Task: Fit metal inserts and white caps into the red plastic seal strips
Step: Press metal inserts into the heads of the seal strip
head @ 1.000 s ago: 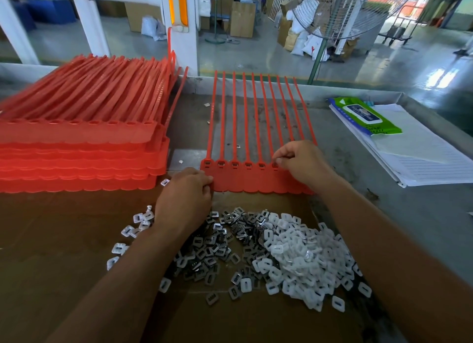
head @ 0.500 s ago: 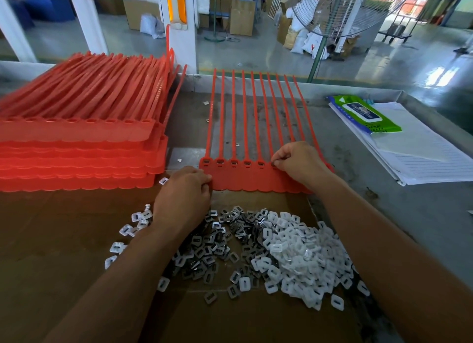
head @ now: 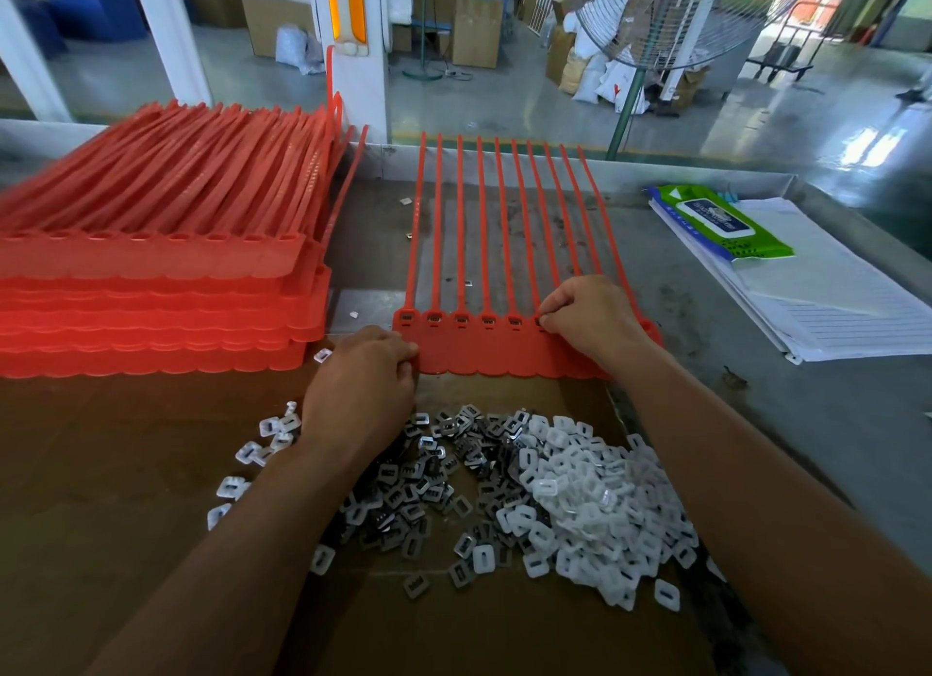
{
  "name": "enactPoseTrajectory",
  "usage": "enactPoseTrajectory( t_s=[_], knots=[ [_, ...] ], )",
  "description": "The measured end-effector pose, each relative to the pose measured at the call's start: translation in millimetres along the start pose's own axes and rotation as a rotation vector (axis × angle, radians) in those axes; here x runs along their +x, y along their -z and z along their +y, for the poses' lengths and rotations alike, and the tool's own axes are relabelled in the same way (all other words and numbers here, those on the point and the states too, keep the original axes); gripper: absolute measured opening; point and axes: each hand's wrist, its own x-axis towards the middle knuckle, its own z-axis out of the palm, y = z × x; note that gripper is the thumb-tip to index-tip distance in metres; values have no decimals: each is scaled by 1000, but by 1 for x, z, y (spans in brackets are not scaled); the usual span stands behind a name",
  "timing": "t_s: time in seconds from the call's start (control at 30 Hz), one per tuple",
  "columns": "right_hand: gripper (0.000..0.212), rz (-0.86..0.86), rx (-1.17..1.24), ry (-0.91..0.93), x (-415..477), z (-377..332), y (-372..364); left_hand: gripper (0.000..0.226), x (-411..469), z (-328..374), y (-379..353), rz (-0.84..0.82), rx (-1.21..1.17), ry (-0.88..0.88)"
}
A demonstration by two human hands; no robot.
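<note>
Both forearms fwd; L grip point(head: 360, 378) curled, knuckles up, R grip point(head: 587, 312) fingertips pinched w/ thumb.

Seal stack point(head: 151, 297) blocks left; tabletop point(head: 706, 373) right lies open.

Single head view, looking forward and down, seemingly close over the bench point(head: 756, 413).

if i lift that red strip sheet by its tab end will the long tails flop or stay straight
Probably floppy: the flat red plastic seal strip sheet has long, thin tails, and stray tails in the red stack already bend. Likely light, being thin moulded plastic.
</note>
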Motion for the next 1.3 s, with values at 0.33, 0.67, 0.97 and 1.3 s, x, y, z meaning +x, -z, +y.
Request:
enactPoseTrajectory(
  t_s=[0.33,0.67,0.97,1.3],
  knots=[
    [10,-36,37,35,-4,3,4,26,-1,0,0,-5,-4,7],
    [12,-243,91,281,-43,-23,24,26,-1,0,1,-9,2,9],
    [12,-492,-68,339,-65,-27,15,26,-1,0,1,-9,-14,18],
    [25,-510,-103,338,-68,-25,10,26,-1,-1,1,-1,-7,7]
  ],
)
